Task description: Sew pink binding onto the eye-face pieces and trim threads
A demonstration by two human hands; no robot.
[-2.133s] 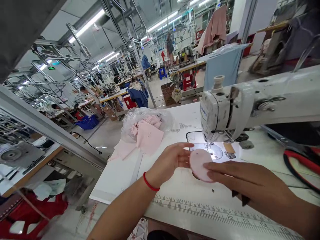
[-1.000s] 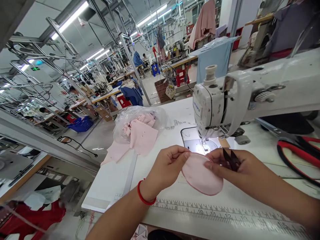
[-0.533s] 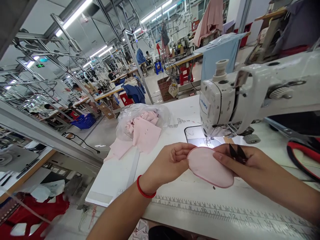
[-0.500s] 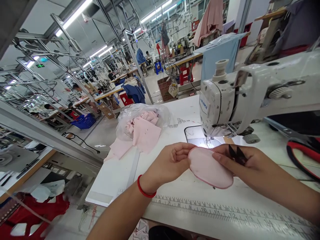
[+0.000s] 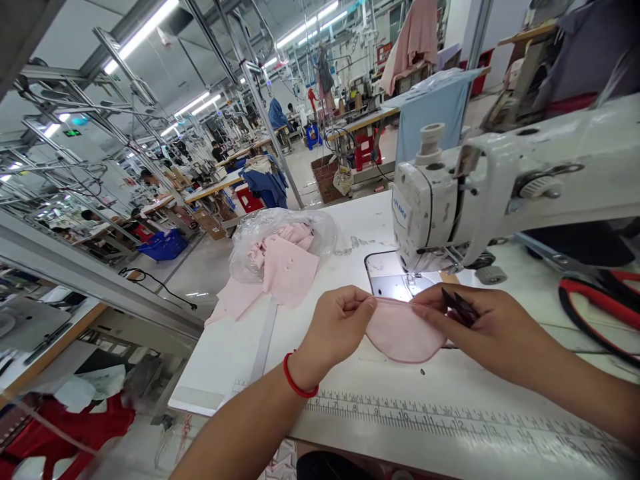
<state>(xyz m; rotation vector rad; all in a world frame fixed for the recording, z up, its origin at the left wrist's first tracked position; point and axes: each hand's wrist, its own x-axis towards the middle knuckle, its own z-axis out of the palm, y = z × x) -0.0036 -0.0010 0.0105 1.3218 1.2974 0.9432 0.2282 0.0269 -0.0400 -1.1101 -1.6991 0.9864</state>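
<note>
A round pink fabric piece [image 5: 403,332] is held just above the white table [image 5: 380,400], in front of the sewing machine [image 5: 500,187]. My left hand [image 5: 337,327], with a red band at the wrist, pinches its left edge with closed fingers. My right hand [image 5: 475,327] pinches the right edge and also keeps small black thread snips [image 5: 457,305] tucked against its fingers. The needle plate [image 5: 395,283] lies just behind the fabric.
A clear plastic bag of pink fabric pieces [image 5: 280,253] lies at the table's far left. Red-handled scissors [image 5: 600,303] lie at the right. A printed ruler [image 5: 450,423] runs along the near edge. Other work tables and people fill the hall behind.
The pink piece has come off the needle plate and into both hands; it now tilts flatter and sits slightly lower and nearer the machine. The snips appeared in my right hand.
</note>
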